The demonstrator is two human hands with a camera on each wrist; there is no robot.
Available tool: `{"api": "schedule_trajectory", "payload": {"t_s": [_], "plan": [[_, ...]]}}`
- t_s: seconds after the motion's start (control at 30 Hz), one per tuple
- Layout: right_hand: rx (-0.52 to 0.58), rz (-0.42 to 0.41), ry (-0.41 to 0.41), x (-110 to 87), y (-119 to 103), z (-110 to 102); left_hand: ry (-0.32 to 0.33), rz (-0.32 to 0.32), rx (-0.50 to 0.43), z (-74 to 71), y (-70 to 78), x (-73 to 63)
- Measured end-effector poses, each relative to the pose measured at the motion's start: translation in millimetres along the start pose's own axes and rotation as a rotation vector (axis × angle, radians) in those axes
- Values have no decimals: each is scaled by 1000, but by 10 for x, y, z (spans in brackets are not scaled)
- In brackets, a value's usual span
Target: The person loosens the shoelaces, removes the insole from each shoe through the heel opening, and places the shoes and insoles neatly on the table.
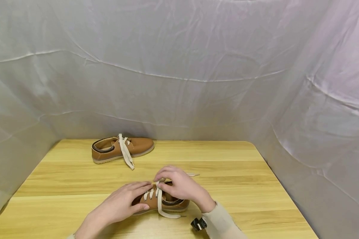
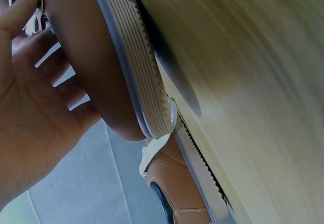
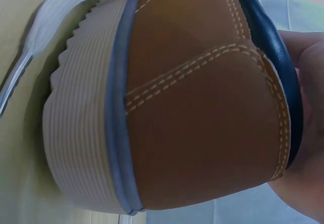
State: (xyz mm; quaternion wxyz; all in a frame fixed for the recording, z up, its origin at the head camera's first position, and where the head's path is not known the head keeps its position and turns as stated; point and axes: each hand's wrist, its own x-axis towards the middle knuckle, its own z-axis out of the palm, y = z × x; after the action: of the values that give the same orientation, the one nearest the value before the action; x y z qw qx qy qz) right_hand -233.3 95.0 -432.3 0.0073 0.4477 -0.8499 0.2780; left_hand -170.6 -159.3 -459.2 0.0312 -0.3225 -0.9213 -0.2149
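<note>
A brown lace-up shoe [image 1: 153,203] sits on the table, its toe to the left and its heel to the right. My left hand [image 1: 122,200] holds the toe, thumb along the near side and fingers over the top; the left wrist view shows the fingers spread against the brown upper [image 2: 96,72]. Above the tongue, my right hand [image 1: 180,186] pinches the cream shoelace [image 1: 160,201] between thumb and fingers. One lace end drapes down the near side onto the wood, and another lace tip [image 1: 193,174] shows beyond the right hand. The heel [image 3: 202,133] fills the right wrist view.
A matching brown shoe [image 1: 142,146] stands at the back left of the wooden table [image 1: 227,152], toe to the right, its laces hanging over the near side. A black camera [image 1: 198,224] is at the right wrist. Grey cloth [image 1: 179,99] hangs behind and at both sides.
</note>
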Motion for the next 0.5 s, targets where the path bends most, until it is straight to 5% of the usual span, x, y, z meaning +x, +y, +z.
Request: {"api": "schedule_trajectory", "payload": {"t_s": [0.5], "plan": [[90, 28, 25, -2, 11, 6, 1, 17, -5, -11, -8, 1]]}}
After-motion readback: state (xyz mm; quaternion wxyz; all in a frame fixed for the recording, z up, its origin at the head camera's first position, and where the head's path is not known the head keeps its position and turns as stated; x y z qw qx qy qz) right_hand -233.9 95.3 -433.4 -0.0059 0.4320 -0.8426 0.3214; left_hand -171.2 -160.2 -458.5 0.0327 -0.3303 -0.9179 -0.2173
